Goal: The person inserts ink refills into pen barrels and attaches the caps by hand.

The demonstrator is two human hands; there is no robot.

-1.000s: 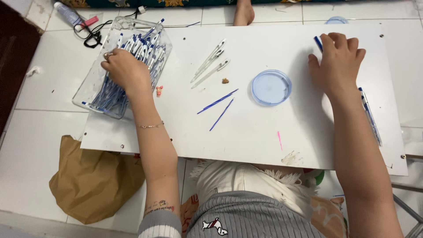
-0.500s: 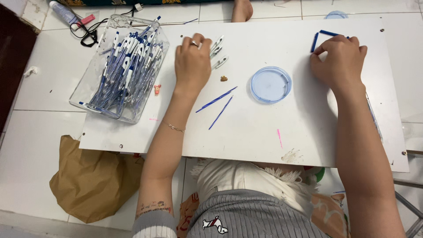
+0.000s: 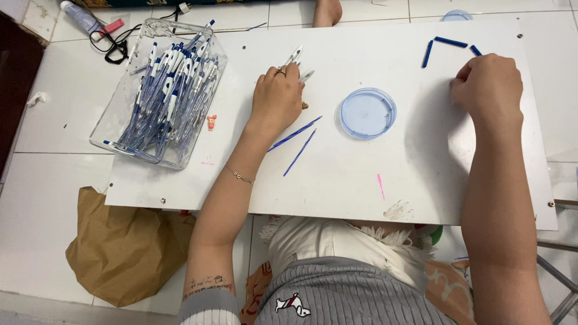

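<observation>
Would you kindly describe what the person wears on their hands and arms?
Both arms are bare. The left hand has a ring on one finger and a thin chain bracelet at the wrist; a small tattoo marks the left forearm. The right hand wears nothing visible.

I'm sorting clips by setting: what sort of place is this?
Probably a home floor set up for piecework assembling pens: a low white board on white floor tiles, a clear plastic tub of blue-and-white pens, and loose blue pen caps.
</observation>
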